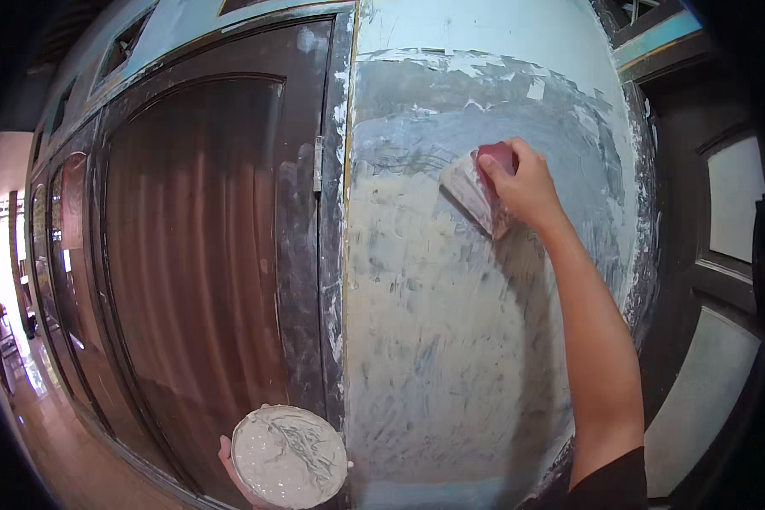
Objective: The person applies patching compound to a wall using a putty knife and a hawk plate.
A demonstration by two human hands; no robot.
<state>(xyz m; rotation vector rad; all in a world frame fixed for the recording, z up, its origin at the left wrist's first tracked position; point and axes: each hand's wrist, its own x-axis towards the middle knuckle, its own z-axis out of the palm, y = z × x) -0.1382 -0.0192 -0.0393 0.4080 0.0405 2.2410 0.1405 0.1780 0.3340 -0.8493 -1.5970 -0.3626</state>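
Observation:
My right hand (523, 183) grips the red handle of a wide scraper, its putty-smeared blade (472, 195) held against the upper middle of the patchy grey-and-cream wall (433, 323). The blade is tilted and casts a shadow below it. At the bottom, left of centre, my left hand (229, 459) holds a round container of pale grey putty (289, 455) in front of the dark wooden door. Its fingertips show at the container's left side; the rest of that hand is hidden behind it.
A dark door (195, 255) with a hinge (318, 166) stands left of the wall. A dark frame with pale panels (731, 195) is at the right. A shiny floor (47, 425) runs toward a bright opening at far left. Small dark openings (123, 47) sit high in the upper wall.

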